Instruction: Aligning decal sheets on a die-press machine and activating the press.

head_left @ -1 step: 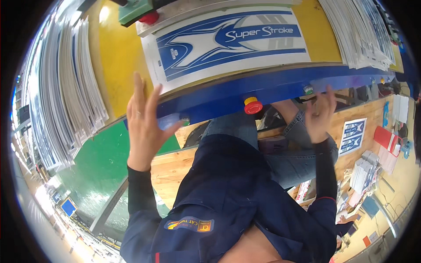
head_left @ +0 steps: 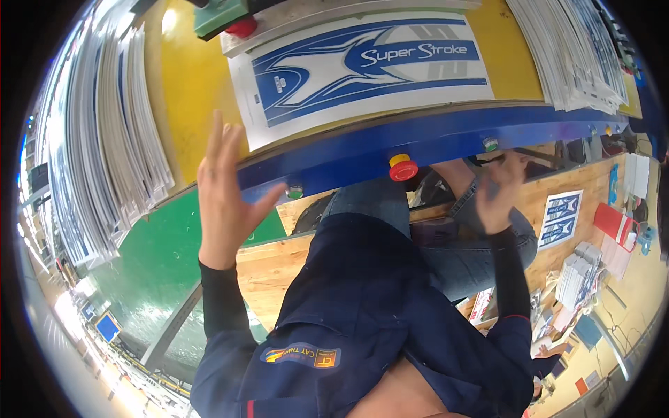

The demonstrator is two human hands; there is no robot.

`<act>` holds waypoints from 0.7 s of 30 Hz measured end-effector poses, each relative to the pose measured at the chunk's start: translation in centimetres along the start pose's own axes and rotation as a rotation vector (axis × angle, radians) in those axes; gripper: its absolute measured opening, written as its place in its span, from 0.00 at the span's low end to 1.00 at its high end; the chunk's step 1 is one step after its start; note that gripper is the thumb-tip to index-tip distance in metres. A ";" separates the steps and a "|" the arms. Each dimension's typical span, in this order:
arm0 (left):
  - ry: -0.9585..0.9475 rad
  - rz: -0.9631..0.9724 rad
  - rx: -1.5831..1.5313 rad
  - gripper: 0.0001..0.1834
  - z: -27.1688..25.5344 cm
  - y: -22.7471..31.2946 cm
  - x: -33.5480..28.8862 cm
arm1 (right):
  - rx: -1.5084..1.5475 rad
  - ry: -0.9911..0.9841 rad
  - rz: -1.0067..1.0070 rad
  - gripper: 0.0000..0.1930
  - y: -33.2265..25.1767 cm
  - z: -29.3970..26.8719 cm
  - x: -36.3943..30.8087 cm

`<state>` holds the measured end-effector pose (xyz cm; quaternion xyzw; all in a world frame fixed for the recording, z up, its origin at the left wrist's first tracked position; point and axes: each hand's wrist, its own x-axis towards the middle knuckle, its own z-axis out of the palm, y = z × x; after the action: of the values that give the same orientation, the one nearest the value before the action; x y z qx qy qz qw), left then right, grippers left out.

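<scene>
A white printed sheet (head_left: 306, 125) with a blue and grey design lies on the yellow tabletop (head_left: 189, 104), its far edge beside a pale metal bar (head_left: 300, 33). My left hand (head_left: 226, 188) is open and empty at the blue front rail (head_left: 334, 171), its thumb tip close to a green push button (head_left: 295, 191). Open as well, with nothing in it, my right hand (head_left: 500, 195) hovers just below the rail's other green push button (head_left: 490, 143). Some of its fingers are blurred.
Between the hands a red mushroom button (head_left: 403, 168) juts from the rail. Thick stacks of sheets stand at left (head_left: 104, 139) and right (head_left: 557, 56). A green-and-red machine part (head_left: 233, 22) sits at the far edge. On the wooden surface at right lies another printed sheet (head_left: 561, 217).
My right hand has shifted slightly left and down, away from the rail. My left hand has moved a little left, its fingers closer together. The sheet has barely shifted.
</scene>
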<state>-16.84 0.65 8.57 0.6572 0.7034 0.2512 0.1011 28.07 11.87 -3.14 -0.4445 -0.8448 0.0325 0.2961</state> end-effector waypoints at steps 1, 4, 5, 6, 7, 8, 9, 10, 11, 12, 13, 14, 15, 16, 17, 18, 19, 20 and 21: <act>0.006 -0.046 -0.104 0.34 -1.0 0.1 0.8 | 0.046 -0.147 -0.022 0.22 0.1 1.2 -3.8; 0.072 0.236 -0.504 0.16 -2.1 3.5 2.9 | 0.288 -0.626 0.055 0.31 -2.2 3.6 -9.6; 0.091 0.368 -0.699 0.14 -1.9 5.6 3.6 | 0.230 -0.695 0.043 0.35 -3.0 4.3 -11.1; 0.081 0.517 -0.902 0.12 -1.1 7.5 4.5 | 0.156 -0.763 0.040 0.39 -3.4 4.9 -13.0; 0.096 0.621 -1.069 0.11 -1.5 9.4 4.7 | 0.106 -0.834 0.019 0.44 -4.1 5.3 -13.6; 0.093 0.751 -1.249 0.12 -1.2 10.9 5.1 | 0.095 -0.893 0.034 0.50 -3.9 5.3 -14.0; 0.058 0.814 -1.383 0.13 -1.9 12.0 4.7 | 0.087 -0.899 0.011 0.50 -3.3 5.8 -14.6; 0.035 0.858 -1.468 0.13 -2.2 12.6 5.0 | 0.074 -0.904 -0.003 0.50 -2.0 6.6 -15.8; 0.028 0.880 -1.513 0.13 -2.0 13.2 5.2 | 0.061 -0.907 -0.017 0.50 -0.7 7.1 -16.9; 0.014 0.894 -1.540 0.13 -1.6 13.4 5.6 | 0.055 -0.904 -0.005 0.48 -0.8 6.4 -16.6; 0.001 0.903 -1.563 0.13 -1.3 13.8 5.7 | 0.049 -0.917 0.027 0.48 -0.5 5.7 -16.6; -0.002 0.909 -1.578 0.13 -0.8 13.9 5.9 | 0.045 -0.935 0.054 0.47 0.1 5.1 -16.9; 0.010 0.898 -1.570 0.13 -1.0 13.7 5.4 | 0.052 -0.963 0.062 0.47 -1.1 4.2 -14.7; 0.023 0.891 -1.567 0.13 -1.1 13.4 5.0 | 0.247 -0.944 0.216 0.42 -2.2 2.4 -12.2; 0.049 0.867 -1.525 0.13 -2.1 13.5 4.0 | 0.428 -0.916 0.315 0.39 -1.9 3.3 -11.5; 0.038 0.876 -1.539 0.13 -2.1 13.6 4.2 | 0.570 -0.849 0.473 0.36 -0.9 2.9 -11.8; 0.032 0.881 -1.548 0.13 -2.2 13.6 4.2 | 0.717 -0.781 0.619 0.33 -0.5 2.7 -11.6; 0.027 0.887 -1.554 0.13 -2.2 13.6 4.2 | 0.850 -0.737 0.789 0.26 -0.3 2.1 -10.9; 0.028 0.892 -1.559 0.14 -2.3 13.7 4.2 | 0.895 -0.678 0.805 0.25 0.8 2.1 -10.8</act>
<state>-6.45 4.39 17.94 0.6108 0.0137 0.6814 0.4031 32.19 4.51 -10.23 -0.5238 -0.5652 0.6227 0.1357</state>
